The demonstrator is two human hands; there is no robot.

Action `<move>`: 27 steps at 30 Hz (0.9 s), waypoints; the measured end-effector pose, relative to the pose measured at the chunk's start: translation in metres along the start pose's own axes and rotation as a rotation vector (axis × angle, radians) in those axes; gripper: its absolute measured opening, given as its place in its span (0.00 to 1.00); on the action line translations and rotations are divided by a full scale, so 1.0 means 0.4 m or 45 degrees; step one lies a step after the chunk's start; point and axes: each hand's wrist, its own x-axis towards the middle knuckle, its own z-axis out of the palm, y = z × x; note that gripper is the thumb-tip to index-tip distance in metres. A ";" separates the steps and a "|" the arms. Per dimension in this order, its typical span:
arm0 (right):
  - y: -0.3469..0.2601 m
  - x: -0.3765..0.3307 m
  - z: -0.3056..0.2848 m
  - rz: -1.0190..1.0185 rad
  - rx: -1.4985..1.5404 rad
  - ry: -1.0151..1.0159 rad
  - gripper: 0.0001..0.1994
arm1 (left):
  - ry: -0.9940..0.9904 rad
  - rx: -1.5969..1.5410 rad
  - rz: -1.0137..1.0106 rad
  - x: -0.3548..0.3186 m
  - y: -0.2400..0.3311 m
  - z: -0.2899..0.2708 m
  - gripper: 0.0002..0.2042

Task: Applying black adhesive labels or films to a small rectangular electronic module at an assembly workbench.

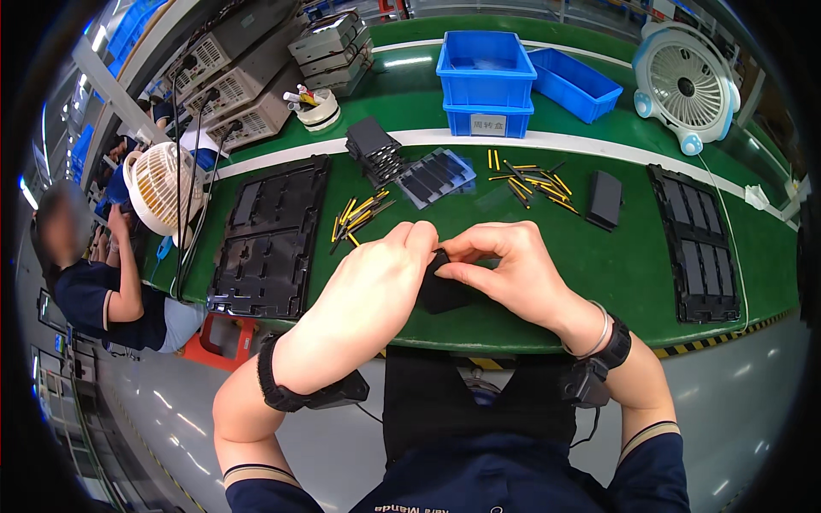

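Both of my hands hold one small black rectangular part just above the near edge of the green bench. My left hand grips its left end with the fingers curled over the top. My right hand pinches its upper right corner between thumb and fingers. Yellow-and-black pins lie in two loose heaps, one just beyond my left hand and one farther back on the right. A second black part lies flat beyond my right hand.
Black moulded trays lie at the left and right. A stack of black parts and a clear tray sit mid-bench. Blue bins, a white fan and test instruments stand behind. Another person sits at left beside a fan.
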 end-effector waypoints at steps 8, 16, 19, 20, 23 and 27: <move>0.029 0.001 -0.003 0.188 0.207 0.017 0.09 | 0.154 -0.234 -0.039 -0.002 -0.027 0.033 0.08; 0.034 0.010 -0.007 0.219 0.556 0.095 0.16 | 0.349 -1.710 -0.405 -0.037 -0.058 0.168 0.17; 0.028 0.015 -0.030 0.257 0.468 0.024 0.13 | 0.443 -1.707 -0.346 -0.031 -0.044 0.195 0.16; 0.026 0.018 -0.038 0.276 0.393 -0.013 0.12 | 0.492 -1.725 -0.304 -0.030 -0.045 0.205 0.17; 0.029 0.023 -0.056 0.344 0.399 -0.025 0.09 | 0.459 -1.692 -0.305 -0.036 -0.053 0.218 0.18; 0.031 0.025 -0.074 0.389 0.287 -0.077 0.07 | 0.425 -1.661 -0.321 -0.032 -0.047 0.221 0.19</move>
